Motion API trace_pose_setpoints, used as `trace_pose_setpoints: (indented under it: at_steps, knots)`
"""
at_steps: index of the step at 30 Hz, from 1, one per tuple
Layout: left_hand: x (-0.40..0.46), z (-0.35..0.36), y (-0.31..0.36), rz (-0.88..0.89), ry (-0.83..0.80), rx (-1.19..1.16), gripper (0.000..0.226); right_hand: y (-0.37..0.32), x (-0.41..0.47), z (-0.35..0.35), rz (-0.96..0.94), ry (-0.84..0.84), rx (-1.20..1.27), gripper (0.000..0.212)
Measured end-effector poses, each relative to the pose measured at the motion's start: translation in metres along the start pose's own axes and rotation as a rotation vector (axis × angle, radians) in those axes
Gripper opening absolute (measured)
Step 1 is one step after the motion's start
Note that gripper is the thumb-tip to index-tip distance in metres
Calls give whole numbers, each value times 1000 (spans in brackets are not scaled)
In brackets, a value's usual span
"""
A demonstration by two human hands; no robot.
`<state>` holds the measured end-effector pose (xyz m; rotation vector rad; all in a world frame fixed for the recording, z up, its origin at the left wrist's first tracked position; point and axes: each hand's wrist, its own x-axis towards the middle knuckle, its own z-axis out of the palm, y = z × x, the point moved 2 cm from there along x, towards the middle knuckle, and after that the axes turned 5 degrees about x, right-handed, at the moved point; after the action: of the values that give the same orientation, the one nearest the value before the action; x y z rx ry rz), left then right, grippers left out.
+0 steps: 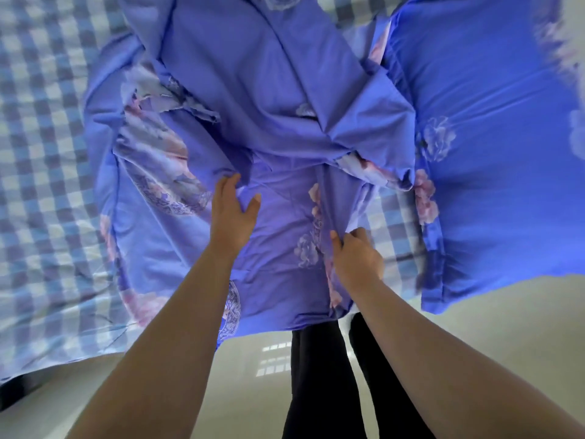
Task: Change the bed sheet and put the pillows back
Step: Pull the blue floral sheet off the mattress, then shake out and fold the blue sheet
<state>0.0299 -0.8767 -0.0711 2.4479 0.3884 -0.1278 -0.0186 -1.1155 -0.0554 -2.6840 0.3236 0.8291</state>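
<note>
Right then: blue floral sheet [278,90] lay bunched in loose folds across the bed, on top of the checked sheet [47,153] covering the mattress, w/ its near edge hanging over the bed's side toward the floor [474,327]. Left hand [232,217] rested on the floral fabric, fingers [229,185] straight and spread, thumb out, holding nothing, more pressing or smoothing than gripping. Right hand [357,258] had its fingers curled, pinching a narrow raised fold of the same sheet. A pillow [493,153] in matching blue floral cover sat just beside the heap on the right, partly over the bed's edge.

Judged stage: early, sorting out the new sheet before spreading; checked sheet not yet off or covered, can't tell which was intended.

Risks from here, imo:
- Only one pinch point held. A pull from the right hand alone would prob. drag the whole bundle sideways instead of opening it, twisting the folds tighter.
- Overhanging edge could slide to the floor if the left hand lifted, since nothing else pinned it.
- Pillow near the edge could get knocked off if the sheet was flicked out to the right.
- Corners hidden in the heap, so orientation could easily end up wrong.
</note>
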Motion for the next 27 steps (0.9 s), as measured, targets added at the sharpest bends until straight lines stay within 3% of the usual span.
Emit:
trace_pose_setpoints:
  at_steps: [3, 4, 6, 7, 9, 11, 13, 15, 18, 23, 25, 27]
  knots:
    - [-32, -13, 32, 26, 35, 41, 51, -17, -17, -35, -171, 236, 203, 46]
    - [-42, -18, 42, 37, 45, 55, 49, -22, -15, -43, -140, 228, 457, 38]
    - [-60, -28, 66, 67, 92, 67, 46, -39, -14, -67, 84, -76, 1106, 25]
    - [-68, -33, 79, 83, 123, 55, 42, -46, -14, -76, 166, -241, 1369, 30]
    - [-85, -42, 113, 138, 167, 29, 38, -53, -18, -92, 236, -473, 1632, 27]
    - [-100, -52, 148, 45, 99, -105, 42, -65, -32, -114, 81, -559, 1603, 28]
    - [-114, -62, 172, -238, 3, -331, 42, -65, -51, -136, -194, -501, 1335, 14]
    - [-125, -72, 188, -445, -36, -531, 54, -60, -73, -154, -456, -518, 1001, 14]
    - [-134, -88, 207, -449, 43, -582, 71, -37, -100, -164, -672, -638, 641, 33]
    - [-155, -106, 245, -346, -34, -533, 73, -6, -127, -181, -653, -693, 687, 77]
    - [-164, -110, 257, -346, -13, -546, 57, 0, -137, -190, -582, -655, 738, 78]
    - [-177, -115, 268, -335, 29, -533, 37, 3, -148, -203, -460, -693, 936, 59]
